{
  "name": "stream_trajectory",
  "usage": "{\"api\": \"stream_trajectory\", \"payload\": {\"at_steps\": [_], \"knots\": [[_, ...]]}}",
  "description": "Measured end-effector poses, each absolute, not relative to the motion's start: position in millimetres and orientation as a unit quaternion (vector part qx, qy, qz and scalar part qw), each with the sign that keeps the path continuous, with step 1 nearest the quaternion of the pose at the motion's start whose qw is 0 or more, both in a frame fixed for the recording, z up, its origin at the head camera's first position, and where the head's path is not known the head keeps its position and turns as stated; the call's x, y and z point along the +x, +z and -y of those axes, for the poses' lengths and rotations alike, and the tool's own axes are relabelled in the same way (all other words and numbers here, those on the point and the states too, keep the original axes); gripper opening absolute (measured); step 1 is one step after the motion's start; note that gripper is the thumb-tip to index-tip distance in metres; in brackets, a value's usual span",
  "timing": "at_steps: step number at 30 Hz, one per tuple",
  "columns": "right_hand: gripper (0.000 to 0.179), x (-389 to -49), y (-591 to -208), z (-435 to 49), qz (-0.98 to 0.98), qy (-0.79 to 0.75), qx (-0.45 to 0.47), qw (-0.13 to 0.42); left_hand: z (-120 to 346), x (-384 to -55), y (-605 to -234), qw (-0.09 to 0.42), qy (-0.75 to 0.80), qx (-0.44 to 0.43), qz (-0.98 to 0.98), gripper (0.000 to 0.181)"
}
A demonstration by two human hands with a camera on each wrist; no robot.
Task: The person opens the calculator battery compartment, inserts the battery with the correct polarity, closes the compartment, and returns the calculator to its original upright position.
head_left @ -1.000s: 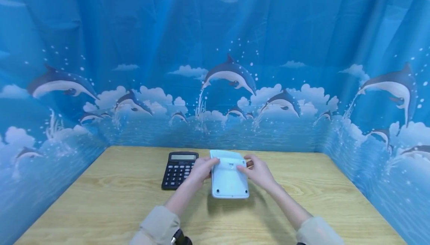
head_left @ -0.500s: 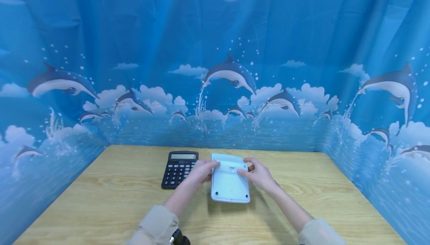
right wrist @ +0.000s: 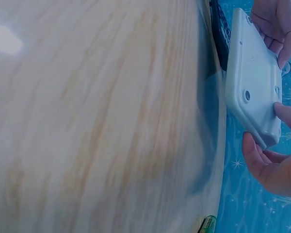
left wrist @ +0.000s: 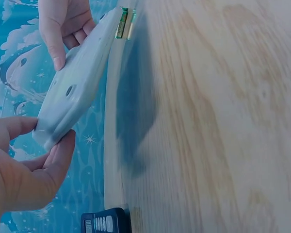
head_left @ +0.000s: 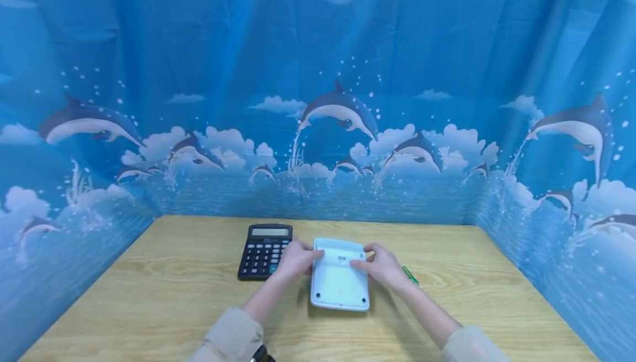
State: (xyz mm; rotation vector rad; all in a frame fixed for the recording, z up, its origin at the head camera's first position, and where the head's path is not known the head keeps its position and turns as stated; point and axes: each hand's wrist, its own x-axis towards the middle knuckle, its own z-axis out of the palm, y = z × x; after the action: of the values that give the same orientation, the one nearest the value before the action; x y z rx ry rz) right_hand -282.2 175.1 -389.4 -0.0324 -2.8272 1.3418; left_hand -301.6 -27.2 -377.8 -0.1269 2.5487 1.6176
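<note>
Both hands hold a white calculator (head_left: 340, 282) above the table, its back turned up with dark round feet and a small latch showing. My left hand (head_left: 297, 258) pinches its left edge, thumb on the back and fingers beneath. At the opposite edge, my right hand (head_left: 383, 265) grips it the same way, its thumb near the latch. The left wrist view shows a gap and a shadow between the calculator (left wrist: 70, 94) and the wood. Its key side faces down, hidden.
A black calculator (head_left: 255, 260) lies face up left of the white one, partly behind the left hand. Green batteries (left wrist: 121, 23) lie on the wooden table (head_left: 149, 296) beyond the right hand. A blue dolphin-print curtain (head_left: 318, 75) encloses the back and sides.
Both hands have brought the white calculator lower and a little nearer to me, and its back now tilts differently. A green battery has come into view beside the right forearm.
</note>
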Motion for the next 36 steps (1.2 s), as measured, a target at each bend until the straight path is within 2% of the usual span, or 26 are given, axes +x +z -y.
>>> {"api": "stream_trajectory", "payload": {"at_steps": [9,24,36], "knots": [[0.064,-280.9,-397.4,-174.5,0.909,0.417,-0.005,-0.021,29.0,-301.0,-382.7,0.094,0.472,-0.043,-0.876,0.035],[0.059,-285.0,-402.2,-170.9,0.924,0.381,0.001,-0.03,26.8,-301.0,-392.4,0.094,0.454,-0.057,-0.884,0.029],[0.062,-286.8,-402.8,-167.2,0.937,0.346,0.006,-0.037,27.0,-302.9,-396.3,0.109,0.455,-0.069,-0.881,0.027]]}}
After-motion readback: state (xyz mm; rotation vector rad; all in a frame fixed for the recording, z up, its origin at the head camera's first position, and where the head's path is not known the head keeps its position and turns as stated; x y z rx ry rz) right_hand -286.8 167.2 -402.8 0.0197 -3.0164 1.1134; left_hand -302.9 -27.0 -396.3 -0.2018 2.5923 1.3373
